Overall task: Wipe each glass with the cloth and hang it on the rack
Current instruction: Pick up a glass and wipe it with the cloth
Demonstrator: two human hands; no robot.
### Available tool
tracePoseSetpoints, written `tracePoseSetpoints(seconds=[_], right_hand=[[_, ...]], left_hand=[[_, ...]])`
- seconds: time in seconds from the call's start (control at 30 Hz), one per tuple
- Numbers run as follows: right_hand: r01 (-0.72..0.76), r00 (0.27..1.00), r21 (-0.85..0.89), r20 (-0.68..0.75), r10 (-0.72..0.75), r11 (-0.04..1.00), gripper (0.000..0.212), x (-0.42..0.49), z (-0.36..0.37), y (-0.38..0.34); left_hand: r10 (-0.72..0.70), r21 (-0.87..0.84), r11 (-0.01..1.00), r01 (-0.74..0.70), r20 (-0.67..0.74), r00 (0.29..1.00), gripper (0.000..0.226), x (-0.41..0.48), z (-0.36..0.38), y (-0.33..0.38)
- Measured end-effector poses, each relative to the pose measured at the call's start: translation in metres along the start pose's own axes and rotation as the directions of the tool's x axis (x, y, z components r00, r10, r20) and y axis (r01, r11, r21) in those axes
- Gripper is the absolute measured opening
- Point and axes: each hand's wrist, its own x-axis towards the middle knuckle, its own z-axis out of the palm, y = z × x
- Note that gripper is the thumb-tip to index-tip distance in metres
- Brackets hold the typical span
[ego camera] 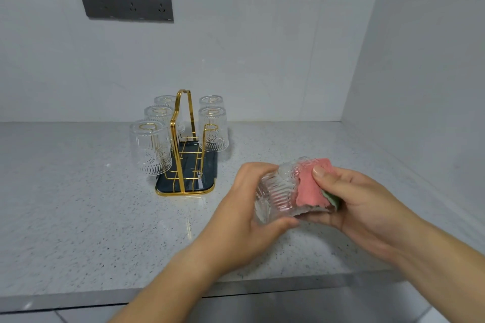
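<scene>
Above the speckled counter point(78, 217), the left hand point(244, 212) is wrapped around a ribbed glass point(278, 191) held on its side, while the right hand point(362, 202) pinches a pink cloth point(311, 186) against it. Five glasses hang upside down on the gold rack point(183, 144). No writing is legible anywhere, even on the wall sockets point(126, 1).
</scene>
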Motion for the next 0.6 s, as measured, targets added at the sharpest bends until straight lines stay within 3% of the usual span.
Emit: tracePoseSetpoints(seconds=[0.03,0.1,0.13,0.2,0.3,0.33,0.4,0.47,0.5,0.53,0.57,0.6], right_hand=[[0.048,0.999,-0.011,-0.008,-0.048,0.999,0.038,-0.001,0.0,0.002],[0.172,0.985,-0.082,-0.013,-0.173,0.982,0.031,-0.003,0.003,0.005],[0.234,0.972,-0.126,-0.002,-0.236,0.964,0.031,-0.005,0.003,0.007],[0.326,0.945,-0.22,0.036,-0.326,0.919,0.031,-0.009,0.004,0.01],[0.38,0.924,-0.307,0.082,-0.374,0.872,0.027,-0.013,0.006,0.009],[0.378,0.925,-0.301,0.087,-0.37,0.875,0.027,-0.014,0.007,0.008],[0.344,0.939,-0.246,0.072,-0.337,0.906,0.03,-0.013,0.008,0.007],[0.269,0.963,-0.163,0.046,-0.265,0.949,0.034,-0.01,0.005,0.004],[0.229,0.973,-0.133,0.034,-0.227,0.964,0.035,-0.008,0.004,0.003],[0.198,0.98,-0.107,0.024,-0.197,0.974,0.035,-0.006,0.005,0.003],[0.187,0.982,-0.087,0.015,-0.186,0.979,0.035,-0.005,0.004,0.003],[0.193,0.981,-0.082,0.016,-0.192,0.978,0.034,-0.004,0.005,0.002]], left_hand=[[-0.109,-0.225,0.968,0.11,0.017,0.994,0.067,0.001,0.0,0.004],[-0.308,-0.625,0.697,0.352,0.182,0.934,0.067,0.003,0.003,0.013],[-0.363,-0.691,0.563,0.452,0.284,0.887,0.072,0.005,0.004,0.015],[-0.362,-0.724,0.388,0.57,0.449,0.817,0.085,0.006,-0.001,0.019],[-0.36,-0.759,0.296,0.58,0.474,0.804,0.074,0.009,-0.009,0.025],[-0.371,-0.776,0.337,0.533,0.411,0.833,0.073,0.009,-0.009,0.027],[-0.32,-0.696,0.615,0.372,0.211,0.924,0.063,0.006,-0.008,0.026],[-0.11,-0.271,0.957,0.107,0.005,0.994,0.057,0.0,-0.007,0.017],[0.033,-0.028,0.999,-0.034,-0.029,0.999,0.064,-0.002,-0.007,0.012],[0.134,0.105,0.986,-0.129,-0.043,0.99,0.072,-0.003,-0.006,0.006],[0.144,0.087,0.987,-0.139,-0.053,0.988,0.079,-0.003,-0.004,0.005],[0.065,-0.052,0.996,-0.067,-0.047,0.997,0.085,-0.003,-0.003,0.01]])
